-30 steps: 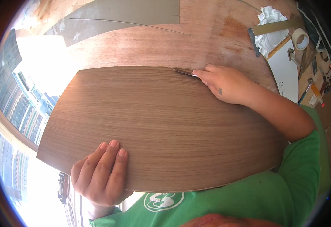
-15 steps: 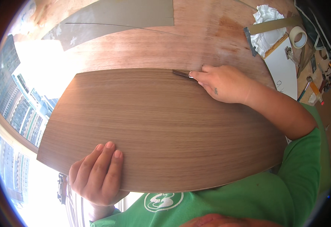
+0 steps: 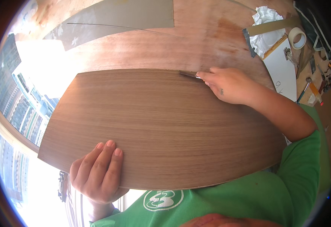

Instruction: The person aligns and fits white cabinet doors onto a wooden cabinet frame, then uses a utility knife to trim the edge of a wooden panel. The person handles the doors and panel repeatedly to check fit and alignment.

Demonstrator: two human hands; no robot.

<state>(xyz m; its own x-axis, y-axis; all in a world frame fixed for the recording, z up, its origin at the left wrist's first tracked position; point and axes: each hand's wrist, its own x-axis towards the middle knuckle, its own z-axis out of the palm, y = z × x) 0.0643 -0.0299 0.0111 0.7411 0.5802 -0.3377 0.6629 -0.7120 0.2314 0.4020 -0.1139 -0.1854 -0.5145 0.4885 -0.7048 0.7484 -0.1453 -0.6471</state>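
A large brown wood-grain board (image 3: pixel 165 128) lies across the middle of the view, its long sides bowed. My left hand (image 3: pixel 97 174) clasps its near edge towards the left, fingers over the top face and thumb hidden. At the far edge, right of centre, my right hand (image 3: pixel 226 85) is closed around a narrow dark blade (image 3: pixel 188 74). The blade lies nearly flat along that edge, pointing left. My fingers cover its handle, so I cannot tell its exact kind.
Beyond the board spreads a reddish wooden tabletop (image 3: pixel 195 49) with a grey sheet (image 3: pixel 120 17) and a thin rod on it. To the right are crumpled white paper (image 3: pixel 265 19), a tape roll (image 3: pixel 297 38), a white panel (image 3: pixel 282 72) and several small tools. A window (image 3: pixel 25 121) is at left.
My right hand and the blade have slid a little to the right along the far edge. The board's near edge has risen slightly in view; my left hand keeps its hold.
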